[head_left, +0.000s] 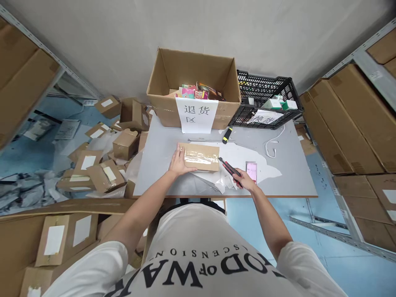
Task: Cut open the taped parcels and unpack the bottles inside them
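A small taped cardboard box point(201, 157) lies on the table in front of me. My left hand point(179, 161) is closed round its left end, thumb along the near side and fingers over the far side. In my right hand point(243, 180) is a red and black box cutter point(228, 167), its tip pointing at the right end of the box. Whether the tip touches the cardboard I cannot tell. White paper and crumpled clear plastic point(220, 184) lie under and beside the box. A phone with a lit pink screen point(251, 171) rests just right of my right hand.
A large open carton point(167, 111) of small colourful packages and a black crate point(241, 119) stand at the table's back. A yellow and black tool point(227, 135) and a white cable point(271, 148) lie on the grey table point(291, 173). Boxes point(125, 143) crowd the left floor; shelves hold cartons point(355, 119) at right.
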`<action>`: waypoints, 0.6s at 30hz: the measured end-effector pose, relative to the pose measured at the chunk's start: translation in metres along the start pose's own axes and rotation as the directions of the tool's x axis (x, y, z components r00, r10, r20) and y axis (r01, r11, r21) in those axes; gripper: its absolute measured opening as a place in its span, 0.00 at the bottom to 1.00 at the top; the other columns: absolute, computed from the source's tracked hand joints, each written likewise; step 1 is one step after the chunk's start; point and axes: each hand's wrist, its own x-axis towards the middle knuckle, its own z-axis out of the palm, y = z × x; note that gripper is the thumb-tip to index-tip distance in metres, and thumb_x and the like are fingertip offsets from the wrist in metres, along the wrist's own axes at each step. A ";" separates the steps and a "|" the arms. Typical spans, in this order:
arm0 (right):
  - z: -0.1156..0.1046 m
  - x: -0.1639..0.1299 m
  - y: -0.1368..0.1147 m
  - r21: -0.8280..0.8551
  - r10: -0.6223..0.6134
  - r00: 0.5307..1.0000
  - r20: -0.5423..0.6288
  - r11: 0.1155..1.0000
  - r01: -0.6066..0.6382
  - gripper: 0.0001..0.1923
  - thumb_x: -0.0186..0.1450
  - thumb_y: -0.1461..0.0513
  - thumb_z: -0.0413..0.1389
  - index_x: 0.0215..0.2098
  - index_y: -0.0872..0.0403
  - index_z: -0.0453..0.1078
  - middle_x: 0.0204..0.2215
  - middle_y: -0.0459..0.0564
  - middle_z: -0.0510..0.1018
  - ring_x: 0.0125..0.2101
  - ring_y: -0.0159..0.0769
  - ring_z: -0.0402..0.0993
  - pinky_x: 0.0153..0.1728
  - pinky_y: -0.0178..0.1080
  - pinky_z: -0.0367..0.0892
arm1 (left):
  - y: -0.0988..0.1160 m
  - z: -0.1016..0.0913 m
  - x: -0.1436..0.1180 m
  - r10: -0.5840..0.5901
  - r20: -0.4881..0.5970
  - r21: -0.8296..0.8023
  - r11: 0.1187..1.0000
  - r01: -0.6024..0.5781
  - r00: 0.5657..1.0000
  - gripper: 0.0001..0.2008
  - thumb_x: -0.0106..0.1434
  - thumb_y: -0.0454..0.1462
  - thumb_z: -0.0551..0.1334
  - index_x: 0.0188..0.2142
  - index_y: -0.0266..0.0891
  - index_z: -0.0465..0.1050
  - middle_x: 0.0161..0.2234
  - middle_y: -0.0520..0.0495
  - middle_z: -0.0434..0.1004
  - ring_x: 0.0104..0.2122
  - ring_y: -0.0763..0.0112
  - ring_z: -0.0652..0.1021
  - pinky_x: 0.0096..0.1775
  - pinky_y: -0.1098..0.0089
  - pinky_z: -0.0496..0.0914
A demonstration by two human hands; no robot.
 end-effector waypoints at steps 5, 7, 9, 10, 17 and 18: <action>-0.006 -0.011 0.004 -0.035 0.033 0.995 0.098 0.999 -0.029 0.26 0.59 0.47 0.55 0.48 0.55 0.63 0.18 0.37 0.67 0.10 0.23 0.57 0.09 0.28 0.50 | -0.001 0.002 0.001 0.019 -0.022 0.049 0.999 -0.018 1.000 0.67 0.36 0.65 0.64 0.66 0.31 0.41 0.67 0.29 0.33 0.63 0.40 0.53 0.60 0.52 0.55; -0.005 -0.016 0.011 -0.014 0.043 0.994 0.098 0.999 -0.042 0.28 0.59 0.46 0.55 0.49 0.54 0.62 0.18 0.38 0.68 0.09 0.23 0.56 0.09 0.28 0.49 | -0.001 0.001 0.001 0.011 -0.018 0.054 0.999 -0.010 1.000 0.67 0.36 0.66 0.64 0.66 0.31 0.40 0.67 0.29 0.33 0.63 0.40 0.53 0.60 0.52 0.55; -0.004 -0.021 0.019 0.005 0.066 0.993 0.096 0.998 -0.067 0.29 0.59 0.45 0.55 0.51 0.54 0.61 0.18 0.37 0.67 0.09 0.23 0.56 0.09 0.28 0.48 | -0.001 0.001 0.001 0.008 -0.012 0.054 0.999 -0.007 1.000 0.67 0.36 0.66 0.64 0.66 0.31 0.40 0.67 0.29 0.32 0.63 0.40 0.53 0.60 0.52 0.55; -0.004 -0.023 0.023 0.012 0.075 0.992 0.099 0.997 -0.077 0.29 0.59 0.45 0.55 0.51 0.54 0.61 0.17 0.37 0.67 0.09 0.23 0.55 0.09 0.28 0.48 | -0.001 0.000 0.001 0.006 -0.009 0.054 0.999 -0.005 1.000 0.67 0.36 0.66 0.64 0.66 0.31 0.40 0.67 0.29 0.32 0.63 0.40 0.53 0.60 0.52 0.55; 0.005 -0.029 0.037 0.003 0.032 0.998 0.047 0.999 -0.032 0.30 0.59 0.44 0.54 0.52 0.54 0.62 0.18 0.37 0.66 0.10 0.24 0.56 0.09 0.29 0.49 | 0.001 -0.002 0.001 0.001 0.009 0.067 0.998 -0.002 1.000 0.68 0.36 0.65 0.65 0.66 0.29 0.40 0.67 0.28 0.30 0.63 0.40 0.54 0.60 0.53 0.56; 0.006 -0.030 0.039 -0.008 0.025 0.999 0.032 1.000 -0.024 0.31 0.59 0.45 0.54 0.53 0.54 0.62 0.18 0.37 0.66 0.10 0.24 0.57 0.10 0.29 0.49 | 0.000 -0.002 0.001 0.002 0.008 0.069 0.998 -0.002 1.000 0.68 0.36 0.65 0.65 0.66 0.30 0.40 0.67 0.28 0.31 0.63 0.40 0.54 0.60 0.53 0.56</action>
